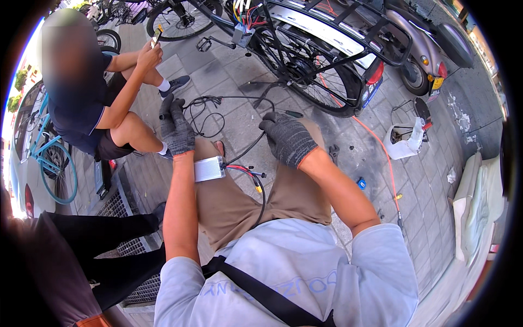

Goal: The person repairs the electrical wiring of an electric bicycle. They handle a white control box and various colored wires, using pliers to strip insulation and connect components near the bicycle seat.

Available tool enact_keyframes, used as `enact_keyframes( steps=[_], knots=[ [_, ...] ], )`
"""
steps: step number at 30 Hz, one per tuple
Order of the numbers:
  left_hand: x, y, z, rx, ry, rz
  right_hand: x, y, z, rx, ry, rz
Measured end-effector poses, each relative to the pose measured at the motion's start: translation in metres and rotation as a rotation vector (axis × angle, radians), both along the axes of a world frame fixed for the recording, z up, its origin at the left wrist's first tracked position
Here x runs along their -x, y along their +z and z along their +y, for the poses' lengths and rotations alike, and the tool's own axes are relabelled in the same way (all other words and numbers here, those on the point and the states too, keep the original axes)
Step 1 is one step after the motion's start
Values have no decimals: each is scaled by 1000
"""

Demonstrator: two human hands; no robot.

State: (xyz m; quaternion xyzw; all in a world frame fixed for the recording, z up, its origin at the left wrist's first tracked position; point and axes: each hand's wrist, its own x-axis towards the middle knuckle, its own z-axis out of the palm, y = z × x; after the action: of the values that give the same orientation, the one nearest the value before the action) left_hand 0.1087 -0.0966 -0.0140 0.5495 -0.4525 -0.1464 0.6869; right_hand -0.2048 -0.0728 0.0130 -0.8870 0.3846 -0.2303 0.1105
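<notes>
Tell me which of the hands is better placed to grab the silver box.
Probably the left hand: it is nearer the silver box, which lies on the left thigh, while the right hand holds the black cable.

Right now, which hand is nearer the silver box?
Left. Your left hand is close, just beyond and left of the silver box; your right hand is farther off to its right.

Bright daylight illuminates the paving (pixel 425 180) and pale shirt (pixel 305 259); the far-left background is washed out. Fisheye distortion bends straight edges toward a dark, rounded border. A blurred patch covers one head (pixel 68 60), upper left.
</notes>
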Motion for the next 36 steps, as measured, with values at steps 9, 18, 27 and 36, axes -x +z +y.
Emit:
enact_keyframes(
  steps=[9,18,27,36],
  knots=[
    [-13,3,23,-52,69,-116,-33,-84,41,-394,82,-239],
    [-17,4,25,-93,79,-65,-35,-34,24,-564,315,-35],
    [22,-4,-9,-57,-40,-151,-87,-9,31,-842,177,77],
    [36,28,-12,-46,-229,-176,-64,-35,17,-1127,188,-356]
  ],
)
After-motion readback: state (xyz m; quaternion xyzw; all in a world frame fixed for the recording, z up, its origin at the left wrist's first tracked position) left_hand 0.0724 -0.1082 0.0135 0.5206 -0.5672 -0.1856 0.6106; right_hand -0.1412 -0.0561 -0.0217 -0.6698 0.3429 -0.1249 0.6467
